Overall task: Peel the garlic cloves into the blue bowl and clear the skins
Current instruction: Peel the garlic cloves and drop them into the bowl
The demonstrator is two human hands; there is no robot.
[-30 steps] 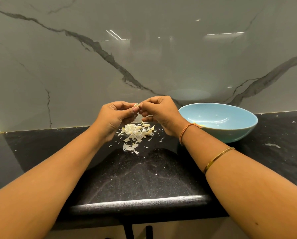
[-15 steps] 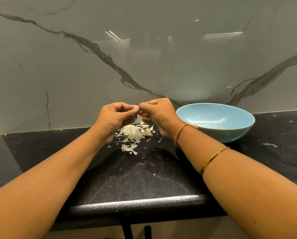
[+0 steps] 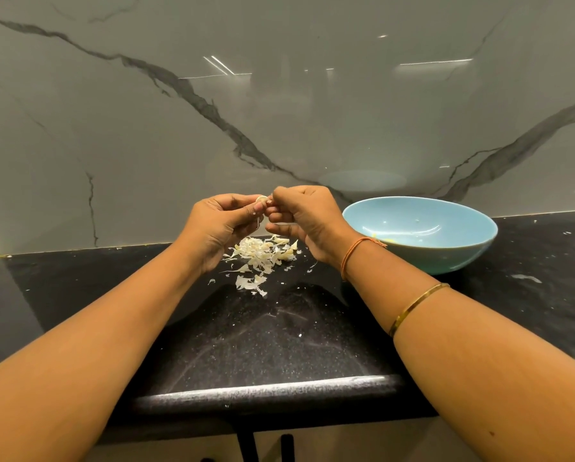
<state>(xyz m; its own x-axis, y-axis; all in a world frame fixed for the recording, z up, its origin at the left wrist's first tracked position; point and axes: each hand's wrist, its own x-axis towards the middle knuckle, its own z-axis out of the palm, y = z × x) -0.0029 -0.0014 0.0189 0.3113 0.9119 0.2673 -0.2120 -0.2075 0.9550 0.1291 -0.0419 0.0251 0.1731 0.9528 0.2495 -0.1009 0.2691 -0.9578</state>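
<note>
A pale garlic clove [image 3: 261, 199] is pinched between the fingertips of my left hand [image 3: 217, 225] and my right hand [image 3: 304, 218], both held a little above the black counter. A thin strip of skin hangs down from the clove. Directly under the hands lies a pile of white garlic skins [image 3: 262, 253], with some scraps scattered toward me. The blue bowl [image 3: 419, 233] stands on the counter just right of my right hand; a bit of something yellowish shows inside it behind my wrist.
The black speckled counter [image 3: 262, 345] ends in a rounded front edge close to me. A grey marble wall [image 3: 279, 111] rises right behind the hands and bowl. Small white flecks [image 3: 526, 278] lie on the counter right of the bowl.
Both hands have stayed together over the skin pile, working the clove. A thin strip of skin now hangs from the clove.
</note>
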